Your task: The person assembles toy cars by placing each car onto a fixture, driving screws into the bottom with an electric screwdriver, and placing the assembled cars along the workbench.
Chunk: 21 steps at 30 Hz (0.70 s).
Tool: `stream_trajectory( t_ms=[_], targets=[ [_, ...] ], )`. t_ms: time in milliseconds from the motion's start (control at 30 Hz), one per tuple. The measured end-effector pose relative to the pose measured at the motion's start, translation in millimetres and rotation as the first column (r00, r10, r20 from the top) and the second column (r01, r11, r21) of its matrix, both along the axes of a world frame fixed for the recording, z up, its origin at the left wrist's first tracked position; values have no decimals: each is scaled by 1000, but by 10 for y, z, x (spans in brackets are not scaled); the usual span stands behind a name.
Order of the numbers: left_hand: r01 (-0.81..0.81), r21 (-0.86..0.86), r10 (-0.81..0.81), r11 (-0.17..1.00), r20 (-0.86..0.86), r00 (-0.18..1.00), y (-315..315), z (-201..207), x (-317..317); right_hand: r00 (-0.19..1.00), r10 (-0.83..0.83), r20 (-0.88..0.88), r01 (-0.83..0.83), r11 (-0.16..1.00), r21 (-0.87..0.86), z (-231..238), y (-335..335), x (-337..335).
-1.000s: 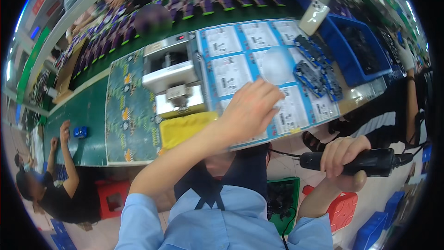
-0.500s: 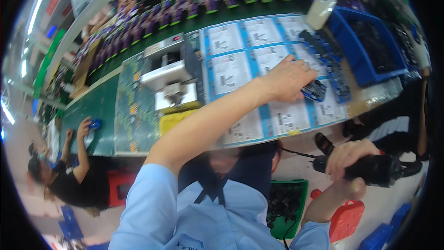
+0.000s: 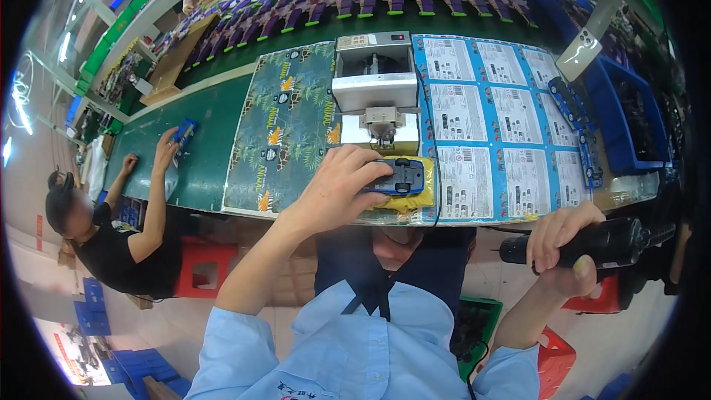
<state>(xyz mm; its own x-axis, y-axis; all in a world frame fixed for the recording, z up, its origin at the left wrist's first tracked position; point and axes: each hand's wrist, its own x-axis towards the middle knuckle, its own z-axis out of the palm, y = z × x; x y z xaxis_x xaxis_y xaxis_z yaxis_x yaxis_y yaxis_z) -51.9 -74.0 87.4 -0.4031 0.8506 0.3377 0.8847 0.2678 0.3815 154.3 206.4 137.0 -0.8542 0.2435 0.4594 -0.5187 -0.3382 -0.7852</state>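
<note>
Left grip [image 3: 339,184] holds one blue toy car [image 3: 409,176], black underside up, near the table's [image 3: 211,133] front edge; right grip [image 3: 559,241] clasps one black screwdriver [image 3: 618,243].

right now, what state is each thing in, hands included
left hand: closed on the toy car
blue toy car: underside up, over the yellow pad
yellow pad: partly covered
right hand: wrapped around the black tool
black tool: held, can't tell if running
metal device: red display lit

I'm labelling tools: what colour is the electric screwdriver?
The electric screwdriver is black, seen best in the head view.
</note>
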Motion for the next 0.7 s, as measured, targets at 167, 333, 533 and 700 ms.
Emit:
stream_trajectory(
  t_ms=[167, 333, 533, 700],
  targets=[
    [22, 9, -22, 1000, -8, 1000, -117, -170, -111, 1000, 16, -18, -14, 996, 89, 96, -170, -85],
    [19, 134, -22, 991, 20, 1000, -54, -327, -83, 999, 21, 29, -23, 997, 67, 87, -275, -200],
    [-117, 179, 162, 977, -263, 951, -83, -400, 350, 1000, 15, -11, -14, 998, 65, 87, -437, -563],
    [-247, 45, 237, 968, -492, 838, 29, -753, 419, 984, -99, -151, 110, 992, 64, 221, -670, -1084]
  ],
)
